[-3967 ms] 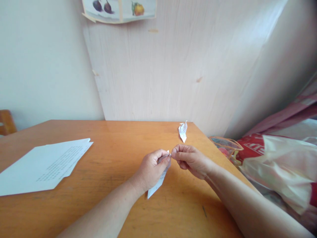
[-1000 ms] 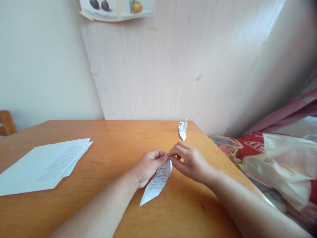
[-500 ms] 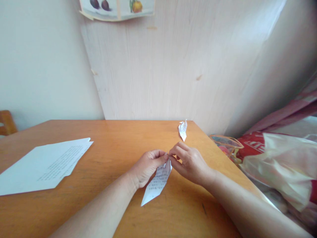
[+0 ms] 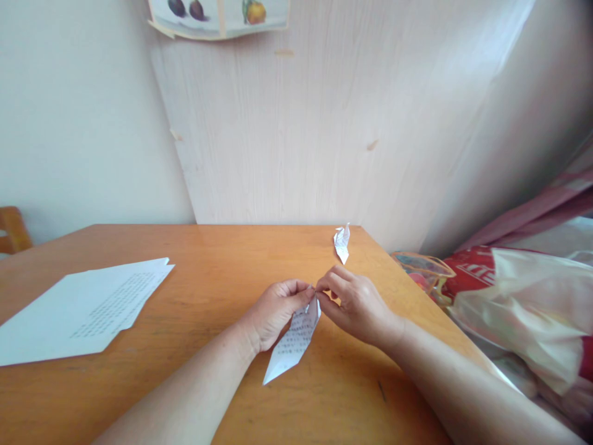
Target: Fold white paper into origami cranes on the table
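Barely shifted since half a second back: folded paper [image 4: 294, 342] hanging a touch lower, its point nearer the bottom of the frame. Pinched at its top tip at frame centre by left hand [image 4: 274, 312] and right hand [image 4: 354, 303], thumbs and forefingers pressed together on it, knuckles nearly touching. Spread over orange table [image 4: 213, 272]: printed sheets [image 4: 83, 309] at left, small folded figure [image 4: 342, 242] at far edge. Plastic bag [image 4: 523, 309] at right.
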### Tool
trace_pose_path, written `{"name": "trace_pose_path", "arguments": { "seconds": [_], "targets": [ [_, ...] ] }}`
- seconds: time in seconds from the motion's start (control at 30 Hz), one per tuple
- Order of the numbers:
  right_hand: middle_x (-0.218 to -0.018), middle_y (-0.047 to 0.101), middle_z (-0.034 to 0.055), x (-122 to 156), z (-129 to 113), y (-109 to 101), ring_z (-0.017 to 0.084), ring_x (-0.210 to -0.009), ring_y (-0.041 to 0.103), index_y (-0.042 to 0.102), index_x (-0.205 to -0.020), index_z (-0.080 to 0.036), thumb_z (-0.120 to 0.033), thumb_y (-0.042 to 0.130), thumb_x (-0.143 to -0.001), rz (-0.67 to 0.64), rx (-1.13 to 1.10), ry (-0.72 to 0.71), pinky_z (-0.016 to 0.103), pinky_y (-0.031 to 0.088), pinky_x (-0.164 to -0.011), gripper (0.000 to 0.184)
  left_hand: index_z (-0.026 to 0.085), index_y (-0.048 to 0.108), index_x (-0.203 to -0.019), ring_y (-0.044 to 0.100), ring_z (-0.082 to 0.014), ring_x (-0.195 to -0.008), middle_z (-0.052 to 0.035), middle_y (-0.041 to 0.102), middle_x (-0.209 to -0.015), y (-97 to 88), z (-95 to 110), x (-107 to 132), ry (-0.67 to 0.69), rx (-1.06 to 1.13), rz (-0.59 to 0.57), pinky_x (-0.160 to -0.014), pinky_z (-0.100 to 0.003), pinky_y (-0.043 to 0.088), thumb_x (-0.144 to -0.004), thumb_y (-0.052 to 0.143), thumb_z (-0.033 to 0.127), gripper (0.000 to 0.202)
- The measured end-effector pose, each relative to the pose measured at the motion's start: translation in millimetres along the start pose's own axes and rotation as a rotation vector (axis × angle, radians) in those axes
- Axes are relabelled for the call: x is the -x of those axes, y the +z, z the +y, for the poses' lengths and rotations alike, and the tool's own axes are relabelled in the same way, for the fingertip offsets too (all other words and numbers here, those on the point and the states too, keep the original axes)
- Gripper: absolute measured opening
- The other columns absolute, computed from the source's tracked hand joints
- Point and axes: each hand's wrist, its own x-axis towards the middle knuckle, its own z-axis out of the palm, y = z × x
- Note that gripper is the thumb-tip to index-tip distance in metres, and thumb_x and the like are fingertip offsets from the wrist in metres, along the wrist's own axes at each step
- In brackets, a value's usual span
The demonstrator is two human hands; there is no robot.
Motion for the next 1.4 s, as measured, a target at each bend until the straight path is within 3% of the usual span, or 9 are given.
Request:
{"name": "trace_pose_path", "arguments": {
  "seconds": [0.33,0.87,1.4],
  "targets": [
    [-0.082,0.062,0.0032,0.2,-1.4,-2.3,0.014,-0.071,0.060,0.065,-0.088,-0.018,-0.016,0.056,-0.093,-0.024,-0.032,-0.026,0.025,0.043,-0.064,0.010,0.015,0.065,-0.084,0.057,-0.0131,-0.068,-0.0018,0.062,-0.075,-2.2,-2.1,-1.3,0.016,0.010,0.005,-0.064,-0.026,0.039,-0.078,0.082,0.037,0.029],
    [-0.086,0.063,0.0039,1.7,2.4,0.5,0.014,-0.074,0.061,0.064,-0.094,-0.020,-0.018,0.058,-0.093,0.047,-0.049,-0.025,0.027,0.047,-0.067,0.007,0.015,0.068,-0.088,0.058,-0.0146,-0.075,-0.0025,0.065,-0.080,2.6,2.3,0.8,0.115,-0.068,0.070,-0.073,-0.028,0.043,-0.078,0.081,0.040,0.030],
    [-0.087,0.062,0.0054,0.8,1.8,-2.4,0.015,-0.074,0.060,0.067,-0.089,-0.019,-0.019,0.054,-0.095,0.008,0.043,-0.088,0.027,0.045,-0.066,0.014,0.015,0.068,-0.086,0.056,-0.0142,-0.071,-0.0013,0.064,-0.077,2.2,1.9,0.5,0.107,-0.073,0.068,-0.069,-0.027,0.041,-0.076,0.082,0.043,0.033]
  ]
}}
